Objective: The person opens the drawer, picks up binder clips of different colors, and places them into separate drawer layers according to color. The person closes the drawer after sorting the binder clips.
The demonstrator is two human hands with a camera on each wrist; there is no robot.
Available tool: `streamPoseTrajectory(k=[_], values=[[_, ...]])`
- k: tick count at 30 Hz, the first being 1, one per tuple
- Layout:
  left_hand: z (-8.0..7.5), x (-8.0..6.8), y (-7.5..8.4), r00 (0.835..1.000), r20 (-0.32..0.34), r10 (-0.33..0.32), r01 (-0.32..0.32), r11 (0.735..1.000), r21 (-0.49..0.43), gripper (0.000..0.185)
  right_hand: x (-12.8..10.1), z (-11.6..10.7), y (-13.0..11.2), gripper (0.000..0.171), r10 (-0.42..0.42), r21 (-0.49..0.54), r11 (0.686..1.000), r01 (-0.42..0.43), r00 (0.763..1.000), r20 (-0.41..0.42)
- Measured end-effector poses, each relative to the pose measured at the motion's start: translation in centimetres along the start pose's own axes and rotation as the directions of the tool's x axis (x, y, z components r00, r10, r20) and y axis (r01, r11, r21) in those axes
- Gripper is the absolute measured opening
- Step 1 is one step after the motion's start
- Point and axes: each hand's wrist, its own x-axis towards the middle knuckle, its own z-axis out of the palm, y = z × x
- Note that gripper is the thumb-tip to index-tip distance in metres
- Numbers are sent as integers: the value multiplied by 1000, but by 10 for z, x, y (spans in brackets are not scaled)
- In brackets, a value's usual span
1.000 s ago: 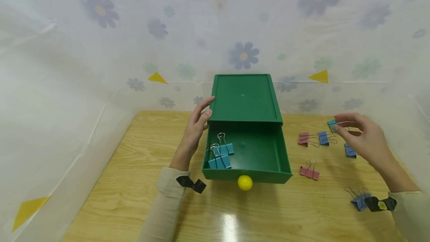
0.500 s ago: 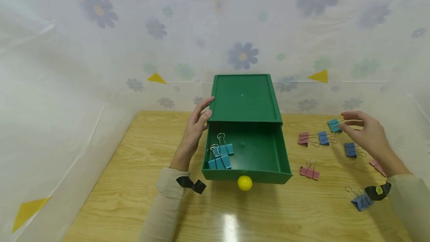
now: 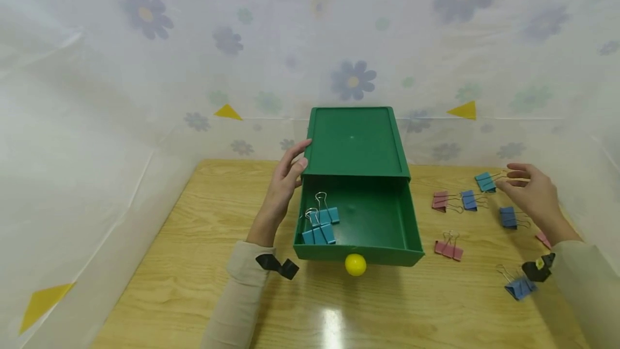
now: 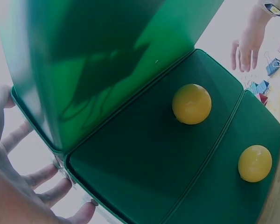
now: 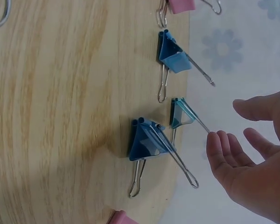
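Observation:
My left hand (image 3: 280, 193) rests along the left side of a green drawer cabinet (image 3: 354, 141), its fingers spread against the side in the left wrist view. The top drawer (image 3: 370, 225) is pulled out; two teal binder clips (image 3: 318, 234) lie in its left part. My right hand (image 3: 533, 197) is at the table's far right, beside a teal binder clip (image 3: 486, 182). In the right wrist view the fingertips are right at that clip's wire handle, with the thumb (image 5: 252, 109) held apart from the fingers.
Around the right hand lie blue binder clips (image 3: 508, 217) and pink ones (image 3: 449, 250), several in all. Two lower drawers with yellow knobs (image 4: 192, 104) are closed beneath the pulled-out one. A flowered white sheet (image 3: 271, 58) hangs behind the wooden table (image 3: 232, 198).
My right hand has shifted to the right, its fingertips passing from the teal clip's body to its handle ends. The clip lies about where it was; the left hand stays on the cabinet.

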Motion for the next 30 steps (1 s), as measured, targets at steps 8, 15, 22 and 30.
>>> streamPoseTrajectory(k=[8, 15, 22, 30], values=[[1, -1, -1, 1000, 2, 2, -2, 1000, -3, 48, 3, -6, 4, 77, 37, 1, 999, -37, 998, 52], [0, 0, -1, 1000, -3, -7, 7, 1000, -10, 48, 14, -10, 2, 83, 79, 15, 997, -82, 987, 141], [0, 0, -3, 1000, -6, -7, 7, 1000, 2, 47, 25, -4, 10, 82, 116, 88, 987, -135, 975, 189], [-1, 0, -2, 1000, 4, 15, -15, 1000, -4, 48, 34, 8, 18, 83, 168, 120, 973, -199, 959, 228]])
